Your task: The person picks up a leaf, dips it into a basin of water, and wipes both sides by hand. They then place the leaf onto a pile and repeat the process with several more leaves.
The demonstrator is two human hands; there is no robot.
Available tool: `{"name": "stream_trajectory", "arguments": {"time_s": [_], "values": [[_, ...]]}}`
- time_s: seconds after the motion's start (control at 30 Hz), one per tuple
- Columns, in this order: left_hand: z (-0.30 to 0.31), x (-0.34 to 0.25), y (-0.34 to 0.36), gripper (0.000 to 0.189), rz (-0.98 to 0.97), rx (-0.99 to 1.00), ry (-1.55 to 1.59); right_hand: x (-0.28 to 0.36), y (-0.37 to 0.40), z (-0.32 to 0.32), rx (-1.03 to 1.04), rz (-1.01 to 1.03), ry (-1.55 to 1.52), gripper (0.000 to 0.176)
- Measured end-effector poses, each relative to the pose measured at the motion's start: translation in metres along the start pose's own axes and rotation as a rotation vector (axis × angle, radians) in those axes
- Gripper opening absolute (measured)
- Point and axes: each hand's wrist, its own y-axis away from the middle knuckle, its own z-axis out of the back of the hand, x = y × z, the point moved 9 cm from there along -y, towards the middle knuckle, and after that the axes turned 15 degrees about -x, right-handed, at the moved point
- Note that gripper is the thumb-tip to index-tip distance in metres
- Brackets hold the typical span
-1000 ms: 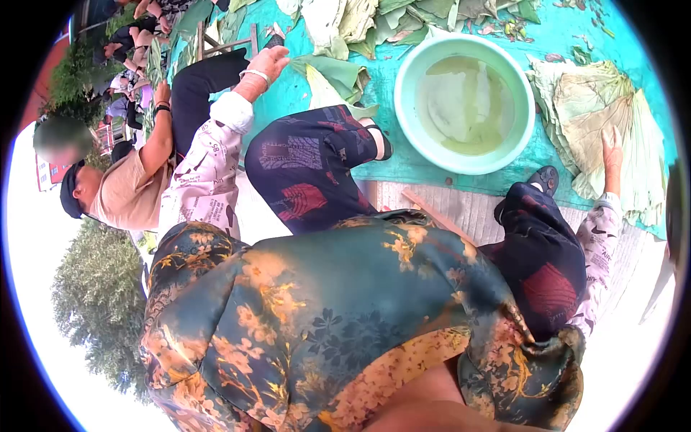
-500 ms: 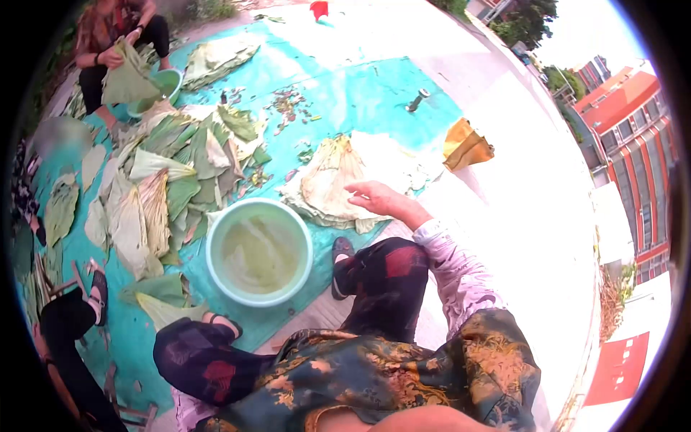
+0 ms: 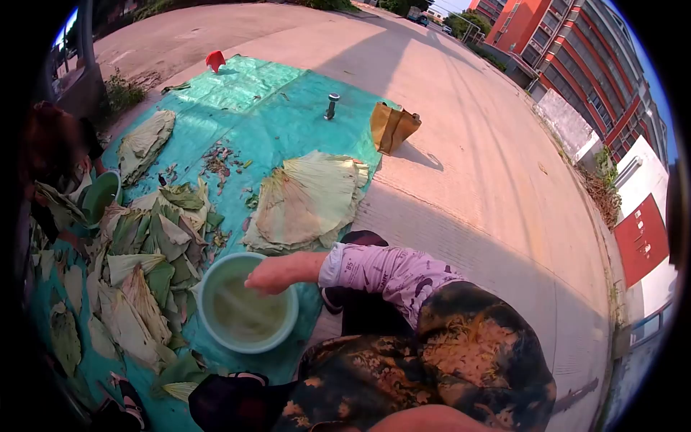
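Note:
One hand, coming in from the right in a pale printed sleeve, is my right hand (image 3: 272, 276). It hangs over the rim of the light green basin (image 3: 248, 345), above cloudy water. Its fingers point down and are too unclear to tell what, if anything, they hold. My left hand is out of sight. Just beyond the basin lies a flat stack of large dried leaves (image 3: 306, 198). A loose heap of green and brownish leaves (image 3: 147, 288) spreads to the left of the basin.
A teal sheet (image 3: 288, 133) covers the ground. On it stand a dark bottle-like object (image 3: 331, 106) and a red object (image 3: 215, 61). A brown bag (image 3: 392, 128) sits at its right edge. At the left, another person (image 3: 57, 155) is beside a green basin (image 3: 101, 198).
My right hand has moved from above the leaf stack down and left to the basin. The view has shifted, and the picture is darker.

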Motion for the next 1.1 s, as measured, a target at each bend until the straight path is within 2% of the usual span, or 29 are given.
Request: {"name": "stream_trajectory", "arguments": {"time_s": [0.17,0.3,0.33,0.37,0.4,0.43,0.47,0.53,0.57,0.63,0.67,0.77,0.8,0.9,0.97,1.0,1.1], "values": [[0.04,0.026,-0.019,0.019,0.114,-0.064,0.288,0.001,-0.013,0.016,0.0,-0.043,-0.024,0.024],[0.11,0.061,-0.017,0.019,0.129,-0.106,0.633,-0.008,-0.039,-0.006,0.036,0.005,0.033,0.029],[0.131,0.052,-0.006,0.019,0.107,-0.114,0.697,0.007,-0.042,0.011,0.041,-0.026,0.008,0.031],[0.151,0.03,0.007,0.018,0.039,-0.113,0.759,0.003,-0.052,-0.002,0.005,0.008,-0.019,0.035],[0.177,-0.019,0.041,0.018,0.104,-0.138,0.723,0.007,-0.06,-0.005,0.007,-0.01,-0.077,0.028],[0.2,-0.054,0.058,0.017,-0.054,-0.139,0.813,0.023,-0.062,0.008,-0.046,0.042,-0.146,0.029],[0.218,-0.078,0.068,0.017,-0.116,-0.168,0.864,0.028,-0.067,0.006,-0.121,0.112,-0.237,0.031],[0.244,-0.142,0.101,0.016,-0.248,-0.044,0.938,0.033,-0.076,0.0,-0.09,0.015,-0.413,0.035],[0.255,-0.173,0.118,0.014,-0.312,0.01,0.949,0.045,-0.084,-0.002,-0.101,0.038,-0.515,0.037],[0.271,-0.229,0.149,0.014,-0.561,0.035,0.845,0.052,-0.089,0.007,-0.144,0.037,-0.695,0.039],[0.274,-0.261,0.174,0.014,-0.705,0.055,0.77,0.06,-0.09,0.011,-0.126,0.02,-0.726,0.047],[0.26,-0.341,0.257,0.012,-1.008,0.184,0.461,0.078,-0.093,0.019,-0.014,-0.149,-1.16,0.053],[0.243,-0.356,0.281,0.011,-1.092,0.239,0.346,0.084,-0.091,0.025,-0.018,-0.152,-1.294,0.059],[0.179,-0.379,0.34,0.013,-1.379,0.302,0.134,0.085,-0.094,0.018,0.02,-0.273,-1.823,0.054],[0.137,-0.382,0.366,0.015,-1.584,0.247,-0.052,0.073,-0.095,0.021,-0.05,-0.319,-1.869,0.045],[0.122,-0.382,0.371,0.016,-1.607,0.169,-0.179,0.067,-0.096,0.023,-0.078,-0.336,-1.891,0.04],[0.097,-0.385,0.386,0.016,-1.646,0.303,-0.164,0.033,-0.091,0.012,-0.22,-0.475,-1.692,0.026]]}}
